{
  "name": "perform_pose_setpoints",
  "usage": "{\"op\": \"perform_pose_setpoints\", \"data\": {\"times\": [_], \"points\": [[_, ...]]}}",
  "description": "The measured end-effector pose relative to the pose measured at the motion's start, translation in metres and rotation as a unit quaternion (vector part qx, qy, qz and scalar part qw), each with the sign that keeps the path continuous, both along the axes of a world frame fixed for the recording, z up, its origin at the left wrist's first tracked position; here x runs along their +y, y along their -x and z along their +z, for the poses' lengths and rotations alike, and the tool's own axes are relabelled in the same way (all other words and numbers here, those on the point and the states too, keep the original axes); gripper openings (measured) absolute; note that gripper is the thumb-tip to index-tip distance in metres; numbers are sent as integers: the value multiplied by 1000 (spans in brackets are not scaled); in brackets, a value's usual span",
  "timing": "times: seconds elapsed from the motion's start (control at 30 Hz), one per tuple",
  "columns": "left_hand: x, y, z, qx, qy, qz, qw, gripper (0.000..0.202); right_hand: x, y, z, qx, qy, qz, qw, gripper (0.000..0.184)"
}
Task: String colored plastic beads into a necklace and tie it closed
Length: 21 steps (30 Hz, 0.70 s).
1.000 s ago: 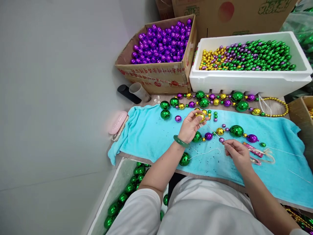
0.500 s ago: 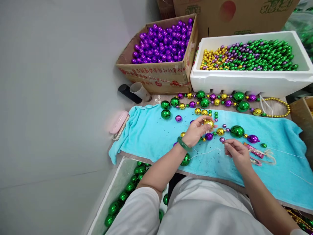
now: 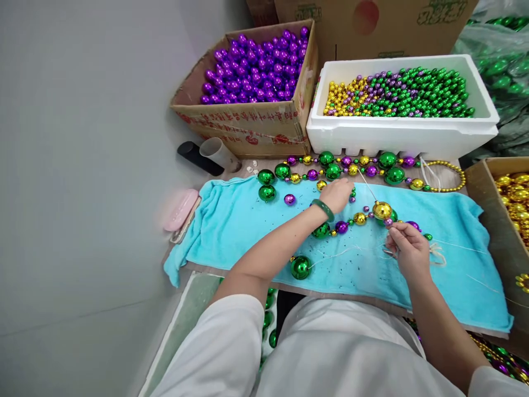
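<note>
My right hand (image 3: 407,248) pinches a thin needle with white thread. A gold bead (image 3: 382,210) sits on the needle just above its fingers. A partly strung line of green, purple and gold beads (image 3: 341,226) lies on the turquoise towel (image 3: 239,220) between my hands. My left hand (image 3: 336,194), a green bangle (image 3: 323,209) on its wrist, reaches to the towel's far edge. Its fingers are drawn together over small loose beads (image 3: 352,194), and what they hold is hidden. A large green bead (image 3: 300,267) lies near the towel's front edge on the thread.
A cardboard box of purple beads (image 3: 256,66) and a white foam box of gold, green and purple beads (image 3: 397,94) stand behind. A finished bead strand (image 3: 372,168) lies before them. A box of gold beads (image 3: 510,193) is at right; a pink case (image 3: 179,209) at left.
My left hand let go of the gold bead and moved to the loose beads at the towel's far edge. The gold bead now rides on the needle by my right hand. The view shifted left.
</note>
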<state>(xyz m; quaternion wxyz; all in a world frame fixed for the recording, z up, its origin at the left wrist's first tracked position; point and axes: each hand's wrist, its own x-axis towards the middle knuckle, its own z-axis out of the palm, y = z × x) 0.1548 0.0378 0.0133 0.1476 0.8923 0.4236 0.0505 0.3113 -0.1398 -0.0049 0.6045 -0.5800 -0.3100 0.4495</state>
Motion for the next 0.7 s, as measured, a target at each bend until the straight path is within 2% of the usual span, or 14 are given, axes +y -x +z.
{"op": "perform_pose_setpoints", "data": {"times": [0.1,0.23,0.4,0.47,0.5,0.53,0.57,0.63,0.67,0.7], "points": [[15,-19,-8,-7,35,-13,999,23,-1,-2,3,-4,-6,-4,1000,15],[27,-32,-13,-29,81,10,996,15,-3,-4,3,-2,-9,0,1000,16],[33,-26,-7,-106,115,37,987,20,-4,-7,2,-20,4,-5,1000,17],[32,-16,2,-175,161,54,970,28,-4,-8,2,-28,13,-7,999,18],[30,-10,6,-239,216,70,944,30,-4,-8,2,-30,18,-8,999,18],[28,-4,11,-318,287,89,899,31,-4,-8,2,-30,24,-7,999,18],[25,3,16,-402,365,108,833,30,-4,-7,2,-28,28,-6,999,18],[18,16,25,-530,489,141,678,24,-4,-5,2,-21,33,-3,999,18],[14,21,29,-562,521,151,625,20,-3,-3,1,-19,33,0,999,18],[11,26,31,-582,538,161,588,18,-3,-2,1,-17,32,4,999,18]]}}
